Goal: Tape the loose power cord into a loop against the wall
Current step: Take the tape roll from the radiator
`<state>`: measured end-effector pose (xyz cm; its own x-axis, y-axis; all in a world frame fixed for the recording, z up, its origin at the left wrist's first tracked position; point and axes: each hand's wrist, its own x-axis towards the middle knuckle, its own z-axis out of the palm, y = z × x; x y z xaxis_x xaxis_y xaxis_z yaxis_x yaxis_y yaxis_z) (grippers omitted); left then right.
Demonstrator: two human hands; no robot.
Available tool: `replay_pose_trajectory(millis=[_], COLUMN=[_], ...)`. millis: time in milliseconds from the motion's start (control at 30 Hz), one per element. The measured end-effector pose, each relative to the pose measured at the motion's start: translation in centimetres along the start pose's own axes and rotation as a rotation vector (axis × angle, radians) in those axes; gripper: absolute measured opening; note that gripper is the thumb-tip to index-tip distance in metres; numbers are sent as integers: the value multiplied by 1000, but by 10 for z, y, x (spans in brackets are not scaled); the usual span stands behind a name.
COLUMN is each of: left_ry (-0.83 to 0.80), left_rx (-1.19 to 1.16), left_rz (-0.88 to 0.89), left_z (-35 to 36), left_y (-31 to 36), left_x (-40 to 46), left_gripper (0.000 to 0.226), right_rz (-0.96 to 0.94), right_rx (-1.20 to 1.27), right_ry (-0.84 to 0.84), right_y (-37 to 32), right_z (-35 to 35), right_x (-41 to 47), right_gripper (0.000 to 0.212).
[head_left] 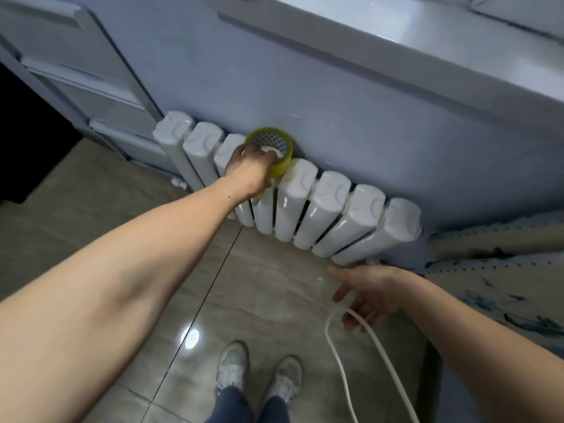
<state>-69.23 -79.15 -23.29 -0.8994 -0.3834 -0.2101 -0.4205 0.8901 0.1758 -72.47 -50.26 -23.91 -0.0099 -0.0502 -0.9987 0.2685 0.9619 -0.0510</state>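
Observation:
A yellow roll of tape (280, 160) lies on top of the white radiator (308, 203), against the pale blue wall (351, 117). My left hand (250, 169) grips the roll, fingers hooked into its centre. The white power cord (338, 361) hangs bent into a narrow loop over the floor at lower right. My right hand (366, 297) holds the top of that loop with its lower fingers curled round the cord, while the index finger points left.
A window sill (366, 22) juts out above the radiator. White drawers (91, 96) stand at the left. A patterned bed cover (503, 285) fills the right edge. My shoes (259, 374) stand on the glossy tiled floor (137, 270).

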Motion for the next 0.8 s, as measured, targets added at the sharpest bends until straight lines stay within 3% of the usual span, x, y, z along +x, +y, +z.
replay_pose_trajectory(millis=[100,233,467,600,667,800], left_ry=[-12,49,-11,-115,-181,-279], left_rx=[8,-204,-590,-768,-865,-928], left_rz=[9,12,45,105,135,150], left_z=[2,-4,-29,-32,-28,-13], left_y=[-2,-2,48,89,106,132], left_x=[7,9,-13,-32,-42,-58], left_gripper=[45,36,52,25,29,25], right_rz=[8,-4,-74,-246,-352,-514], right_rx=[-4,8,57,120,211,291], right_ry=[-9,5,124,240,319,514], right_y=[-2,-1,14,38,53,87], right_z=[-2,-7,-13,-11,-10,-4], right_x=[0,-5,-33,-48,-50,-54], right_gripper=[68,67,61,49,47,80])
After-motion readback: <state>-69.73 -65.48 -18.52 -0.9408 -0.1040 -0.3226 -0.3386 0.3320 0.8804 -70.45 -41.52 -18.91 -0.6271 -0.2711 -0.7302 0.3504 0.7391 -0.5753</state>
